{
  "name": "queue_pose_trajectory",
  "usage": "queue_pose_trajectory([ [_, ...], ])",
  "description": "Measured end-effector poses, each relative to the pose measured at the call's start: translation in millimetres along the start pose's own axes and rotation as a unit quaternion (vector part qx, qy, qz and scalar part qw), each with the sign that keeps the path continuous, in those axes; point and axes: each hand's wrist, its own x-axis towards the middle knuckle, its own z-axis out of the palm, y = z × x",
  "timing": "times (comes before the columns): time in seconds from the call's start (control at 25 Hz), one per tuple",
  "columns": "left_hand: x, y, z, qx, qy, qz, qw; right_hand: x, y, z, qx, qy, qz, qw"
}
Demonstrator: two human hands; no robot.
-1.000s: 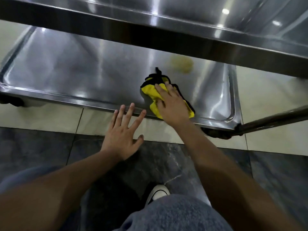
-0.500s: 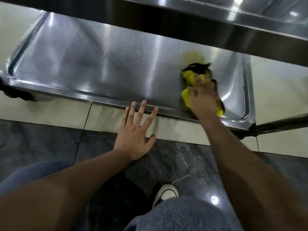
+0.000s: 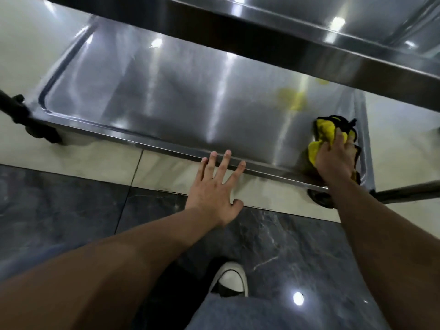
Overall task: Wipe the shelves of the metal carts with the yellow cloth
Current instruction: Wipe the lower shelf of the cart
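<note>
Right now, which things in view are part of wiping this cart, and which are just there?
Part of the job:
- yellow cloth, pressed under the right hand
- lower shelf, being wiped
- upper shelf
- left hand, fingertips on the lower shelf's front rim

Just there:
- tiled floor
- white shoe
- cart wheel

A shiny steel lower shelf (image 3: 171,91) with a raised rim runs across the view, beneath the dark edge of an upper shelf (image 3: 297,51). A bunched yellow cloth (image 3: 325,132) with black trim lies on the lower shelf's near right corner. Faint yellow reflections show on the metal just beyond it. The cart stands on a floor (image 3: 71,158) of pale and dark tiles.
</note>
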Motion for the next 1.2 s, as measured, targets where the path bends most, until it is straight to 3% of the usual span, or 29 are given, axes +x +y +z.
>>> queue_pose_trajectory([
  [0.12,0.2,0.9,-2.7,-0.011,-0.017,-0.003,1.0,-20.3,-60.6,20.9,-0.036,0.002,-0.115,0.993],
  [0.24,-2.5,-3.1,-11.1,-0.029,-0.038,-0.003,0.999,-56.8,-129.7,48.7,-0.049,-0.059,-0.307,0.949],
  [0.32,1.0,-18.3,-24.8,-0.076,-0.053,0.029,0.995,-65.9,-146.9,54.3,-0.036,-0.08,-0.369,0.925],
  [0.44,-0.9,-89.3,-45.1,-0.076,0.019,0.023,0.997,-63.2,-139.1,57.8,-0.042,-0.076,-0.376,0.923],
  [0.52,-10.7,-164.5,-51.4,-0.01,0.089,-0.123,0.988,-59.9,-141.9,57.9,-0.038,-0.075,-0.382,0.92],
  [0.6,-32.4,-230.8,-50.5,0.012,0.092,-0.325,0.941,-59.3,-143.0,61.7,-0.031,-0.07,-0.388,0.918],
  [0.64,-41.7,-250.7,-47.3,-0.001,0.078,-0.384,0.92,-58.0,-142.9,63.4,-0.023,-0.063,-0.391,0.918],
  [0.72,-52.9,-268.5,-36.7,-0.031,0.077,-0.391,0.917,-55.6,-142.6,67.1,0.002,-0.049,-0.384,0.922],
  [0.8,-55.6,-270.5,-29.7,-0.067,0.124,-0.36,0.922,-52.7,-158.4,70.8,0.007,-0.032,-0.334,0.942],
  [0.92,-61.9,-274.3,-26.7,-0.084,0.146,-0.355,0.919,-61.7,-214.4,83.0,-0.014,-0.051,-0.304,0.951],
  [1.0,-65.7,-273.7,-25.1,-0.094,0.147,-0.364,0.915,-81.9,-258.2,95.2,-0.022,-0.091,-0.409,0.908],
  [1.12,-67.0,-272.3,-22.3,-0.12,0.162,-0.36,0.911,-96.7,-317.3,113.1,-0.03,-0.174,-0.613,0.77],
  [1.16,-67.3,-272.4,-21.7,-0.126,0.169,-0.359,0.91,-93.8,-340.9,119.9,-0.026,-0.179,-0.634,0.752],
  [1.2,-67.0,-273.9,-21.7,-0.131,0.172,-0.356,0.909,-89.8,-366.7,126.5,-0.02,-0.171,-0.616,0.769],
])
